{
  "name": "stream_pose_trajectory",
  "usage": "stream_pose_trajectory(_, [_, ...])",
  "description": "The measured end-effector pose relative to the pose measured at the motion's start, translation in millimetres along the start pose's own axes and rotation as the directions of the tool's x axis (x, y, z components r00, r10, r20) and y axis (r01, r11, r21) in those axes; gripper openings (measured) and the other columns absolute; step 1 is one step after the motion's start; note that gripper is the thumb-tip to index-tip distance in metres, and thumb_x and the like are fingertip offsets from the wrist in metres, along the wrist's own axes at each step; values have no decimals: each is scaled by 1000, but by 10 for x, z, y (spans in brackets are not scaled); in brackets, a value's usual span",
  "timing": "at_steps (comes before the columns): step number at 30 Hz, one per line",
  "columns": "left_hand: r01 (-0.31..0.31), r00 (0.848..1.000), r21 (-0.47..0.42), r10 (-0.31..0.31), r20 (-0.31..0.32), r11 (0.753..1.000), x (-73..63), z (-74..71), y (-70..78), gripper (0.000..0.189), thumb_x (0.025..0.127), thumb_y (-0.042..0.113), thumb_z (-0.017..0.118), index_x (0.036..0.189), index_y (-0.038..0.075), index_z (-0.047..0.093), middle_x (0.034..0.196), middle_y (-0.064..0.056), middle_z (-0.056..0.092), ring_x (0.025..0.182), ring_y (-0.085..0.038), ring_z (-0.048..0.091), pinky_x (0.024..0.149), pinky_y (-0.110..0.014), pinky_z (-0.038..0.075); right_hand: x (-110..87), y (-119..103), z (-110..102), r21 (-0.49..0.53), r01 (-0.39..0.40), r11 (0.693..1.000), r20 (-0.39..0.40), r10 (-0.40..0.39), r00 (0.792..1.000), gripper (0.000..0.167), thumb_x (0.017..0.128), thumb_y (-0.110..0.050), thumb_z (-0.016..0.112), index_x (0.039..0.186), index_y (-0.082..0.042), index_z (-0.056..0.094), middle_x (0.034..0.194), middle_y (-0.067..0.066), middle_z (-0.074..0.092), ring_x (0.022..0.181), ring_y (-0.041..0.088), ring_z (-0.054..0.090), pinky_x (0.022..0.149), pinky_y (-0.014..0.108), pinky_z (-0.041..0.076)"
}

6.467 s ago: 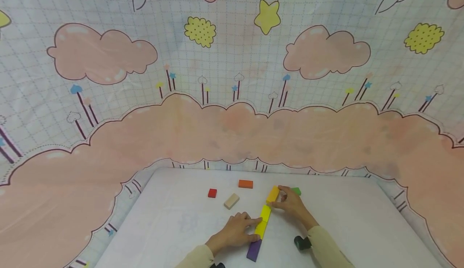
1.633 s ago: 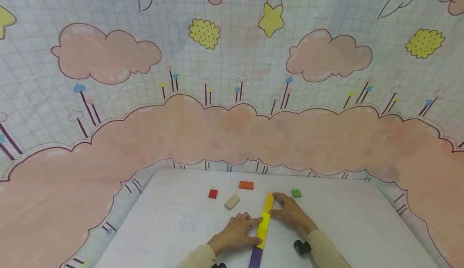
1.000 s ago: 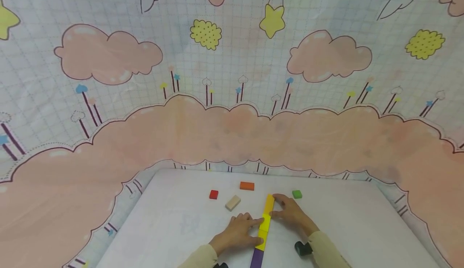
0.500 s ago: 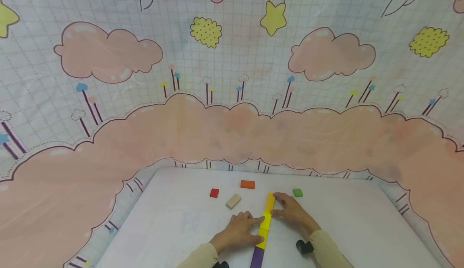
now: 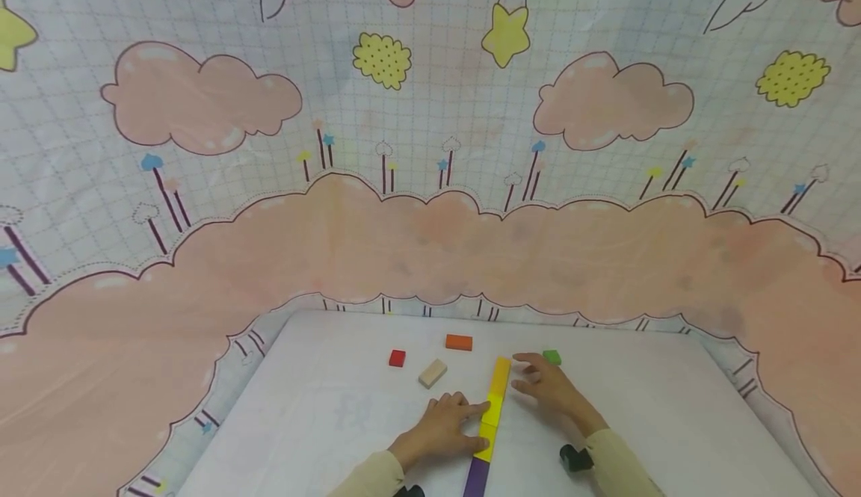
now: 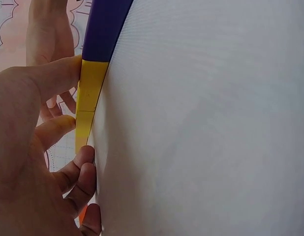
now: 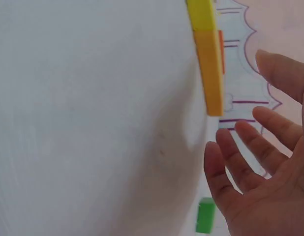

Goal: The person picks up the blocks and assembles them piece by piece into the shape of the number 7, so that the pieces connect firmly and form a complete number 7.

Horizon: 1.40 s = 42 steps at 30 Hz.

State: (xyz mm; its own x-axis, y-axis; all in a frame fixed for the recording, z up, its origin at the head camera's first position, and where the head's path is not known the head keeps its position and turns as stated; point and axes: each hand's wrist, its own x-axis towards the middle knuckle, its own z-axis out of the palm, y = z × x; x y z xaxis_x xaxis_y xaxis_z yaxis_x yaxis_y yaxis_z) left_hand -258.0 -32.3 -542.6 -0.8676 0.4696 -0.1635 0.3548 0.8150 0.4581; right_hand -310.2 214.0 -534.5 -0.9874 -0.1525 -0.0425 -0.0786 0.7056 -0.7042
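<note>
A row of end-to-end wooden blocks runs away from me: a purple block (image 5: 476, 476), two yellow blocks (image 5: 495, 409) and a yellow-orange block (image 5: 501, 371) at the far end. My left hand (image 5: 439, 430) touches the row from its left side, index fingertip on the farther yellow block and thumb on the nearer one. In the left wrist view the thumb lies by the joint with the purple block (image 6: 105, 29). My right hand (image 5: 557, 391) is just right of the yellow-orange block, fingers spread and holding nothing; the right wrist view shows a gap between them.
On the white tabletop (image 5: 323, 400) lie a red block (image 5: 397, 359), an orange block (image 5: 459, 342) and a plain wood block (image 5: 433, 374), left of the row's far end. A green block (image 5: 552, 357) sits behind my right hand. A cloud-patterned cloth (image 5: 430, 250) hangs behind.
My right hand has let go of the yellow-orange block and moved right. Earlier that block was turned into line with the row. My left hand stays on the yellow blocks.
</note>
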Motion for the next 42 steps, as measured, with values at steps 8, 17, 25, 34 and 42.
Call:
stream_pose_trajectory(8, [7,1000,22,-6,-18,1000,-22,-1,3,61,82,56,70,139,45,51,103,6,53,91,-12,42,79,-31,32,40,-33,-184,-5,120,993,-109,-120,987,40,91,-22,70,129,-14,61,128,8,64,111,27,60,94,46,52])
stream_pose_trajectory(17, [4,1000,0,-4,-15,1000,-47,-12,16,60,83,53,71,139,45,52,102,6,52,92,-12,41,79,-31,32,67,35,-340,-24,136,990,-189,-138,972,34,94,-18,66,127,-13,62,126,10,64,111,28,59,94,46,51])
stream_pose_trajectory(25, [6,1000,-13,-6,-16,1000,-57,-9,29,60,83,52,72,139,44,52,101,6,51,91,-12,41,79,-31,31,92,178,-448,-20,165,986,-238,-165,957,34,94,-19,66,126,-12,62,123,11,66,111,27,59,90,40,49])
stream_pose_trajectory(34, [-12,1000,-18,11,-14,1000,-49,-23,29,60,83,53,71,139,44,51,103,5,53,92,-12,41,79,-30,31,136,325,-493,34,134,990,-279,-120,953,33,94,-19,66,125,-7,63,123,16,65,114,31,57,95,46,48])
stream_pose_trajectory(42, [-18,1000,-1,18,-10,1000,-24,2,-3,60,83,55,70,140,45,51,103,6,53,92,-11,41,79,-31,32,159,453,-469,20,46,999,-277,-39,960,34,94,-16,65,126,-4,63,114,17,63,109,32,57,89,42,47])
